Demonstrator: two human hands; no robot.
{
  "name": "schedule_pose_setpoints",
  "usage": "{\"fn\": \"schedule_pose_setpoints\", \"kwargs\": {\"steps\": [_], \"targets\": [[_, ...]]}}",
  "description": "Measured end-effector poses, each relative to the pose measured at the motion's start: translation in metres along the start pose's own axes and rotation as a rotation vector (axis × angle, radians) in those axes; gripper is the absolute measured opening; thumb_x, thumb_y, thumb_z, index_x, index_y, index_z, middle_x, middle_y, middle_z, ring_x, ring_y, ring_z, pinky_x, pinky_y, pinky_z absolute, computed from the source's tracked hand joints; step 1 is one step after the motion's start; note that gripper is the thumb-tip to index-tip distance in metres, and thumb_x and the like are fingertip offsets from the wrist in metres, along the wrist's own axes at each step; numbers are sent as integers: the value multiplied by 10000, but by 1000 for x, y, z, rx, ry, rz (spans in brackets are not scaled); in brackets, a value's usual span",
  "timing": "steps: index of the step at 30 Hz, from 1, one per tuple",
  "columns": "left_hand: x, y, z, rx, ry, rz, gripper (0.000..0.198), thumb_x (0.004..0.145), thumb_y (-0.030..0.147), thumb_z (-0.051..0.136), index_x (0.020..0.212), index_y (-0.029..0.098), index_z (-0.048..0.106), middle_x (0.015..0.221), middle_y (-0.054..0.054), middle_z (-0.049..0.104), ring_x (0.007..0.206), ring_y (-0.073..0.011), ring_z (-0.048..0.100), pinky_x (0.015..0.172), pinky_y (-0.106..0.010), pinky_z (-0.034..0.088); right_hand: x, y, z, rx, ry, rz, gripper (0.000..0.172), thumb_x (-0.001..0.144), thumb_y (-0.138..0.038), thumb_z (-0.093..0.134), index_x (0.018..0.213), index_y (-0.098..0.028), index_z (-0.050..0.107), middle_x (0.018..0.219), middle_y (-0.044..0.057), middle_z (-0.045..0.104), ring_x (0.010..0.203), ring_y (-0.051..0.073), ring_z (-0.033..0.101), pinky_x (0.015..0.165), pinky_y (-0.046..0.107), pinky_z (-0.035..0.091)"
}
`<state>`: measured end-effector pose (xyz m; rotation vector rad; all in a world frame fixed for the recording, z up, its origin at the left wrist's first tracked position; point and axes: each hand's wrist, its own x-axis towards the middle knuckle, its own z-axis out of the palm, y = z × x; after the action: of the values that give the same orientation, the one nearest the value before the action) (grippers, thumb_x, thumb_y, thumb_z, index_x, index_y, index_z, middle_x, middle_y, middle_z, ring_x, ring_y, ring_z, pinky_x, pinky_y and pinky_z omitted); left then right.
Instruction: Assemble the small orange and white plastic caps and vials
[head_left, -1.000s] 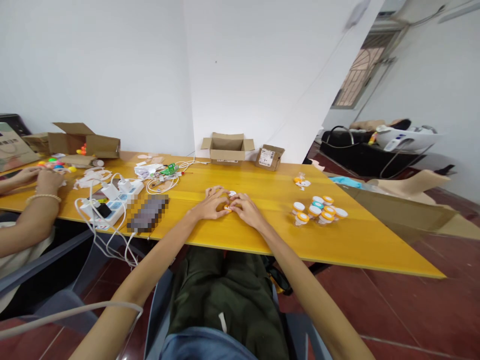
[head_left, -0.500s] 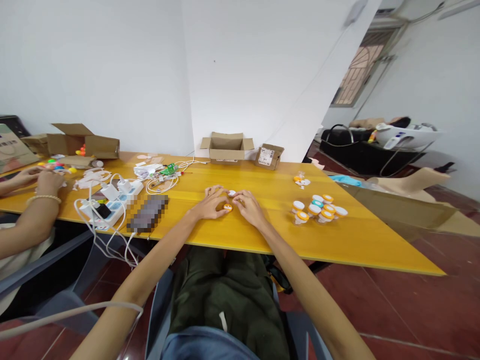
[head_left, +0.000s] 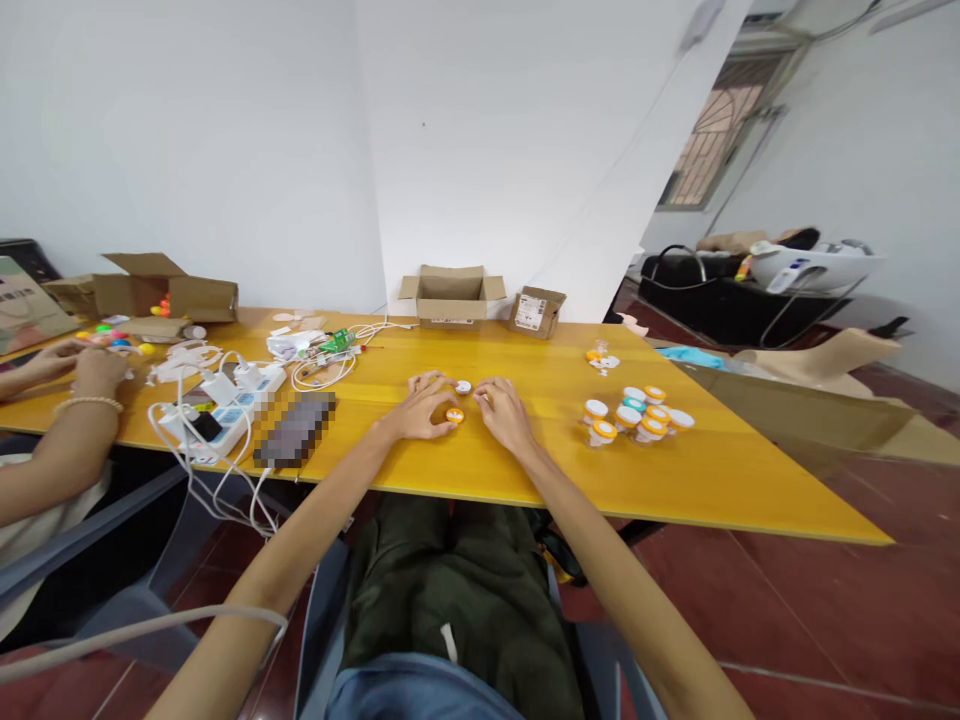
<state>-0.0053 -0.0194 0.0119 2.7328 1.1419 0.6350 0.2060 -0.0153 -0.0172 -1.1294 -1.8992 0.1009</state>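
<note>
My left hand (head_left: 422,408) rests on the table with thumb and forefinger curled round a small round orange piece (head_left: 454,415) with a pale top, holding it at the edge. Just beyond it is a small white disc (head_left: 463,387) with a dark mark, near my left fingertips. To the right, my right hand (head_left: 502,412) is closed, thumb and fingertips pinched together; what is between them, if anything, is too small to make out. It is apart from the orange piece and the white disc.
Several orange-, white- and teal-topped round pieces (head_left: 634,415) stand to the right, with small parts (head_left: 602,360) behind. At the back are an open carton (head_left: 452,310) and a smaller box (head_left: 537,313). Left lie a power strip (head_left: 238,405), a phone (head_left: 296,430) and a co-worker's hands (head_left: 97,370).
My right hand has drawn slightly right, away from the orange piece and the white disc. My left hand stays almost where it was, still at the orange piece.
</note>
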Motion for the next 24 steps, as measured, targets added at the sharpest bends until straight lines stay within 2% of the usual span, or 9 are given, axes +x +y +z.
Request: {"fn": "schedule_pose_setpoints", "kwargs": {"steps": [4,11,19,24], "targets": [[-2,-3,-4,13,72,-41,277,861,369,578,1112,283,660,1402,-64,560,1377,-347,357,1123,-550,271,0,1,0,-38,13,18,184,907,-170,526,805,-252,655,926,68,671,918,253,596,865,413,500],[-1,-13,-5,125,252,-190,309,771,204,564,1057,265,665,1383,-80,574,1363,-348,377,1081,-552,324,0,5,1,-115,25,51,180,900,-168,531,803,-249,659,924,83,665,898,264,587,827,415,499],[2,-9,5,237,260,-175,190,801,221,578,904,249,735,1416,-78,564,1382,-371,391,1078,-585,345,0,7,1,-168,10,88,183,905,-175,525,804,-246,661,923,95,659,899,273,580,821,426,488],[3,-6,7,290,240,-181,210,821,198,558,831,240,764,1410,-80,578,1394,-375,401,1091,-595,354,-1,2,1,-210,-23,101,180,913,-170,511,866,-242,670,960,105,660,928,278,578,826,422,490]]}}
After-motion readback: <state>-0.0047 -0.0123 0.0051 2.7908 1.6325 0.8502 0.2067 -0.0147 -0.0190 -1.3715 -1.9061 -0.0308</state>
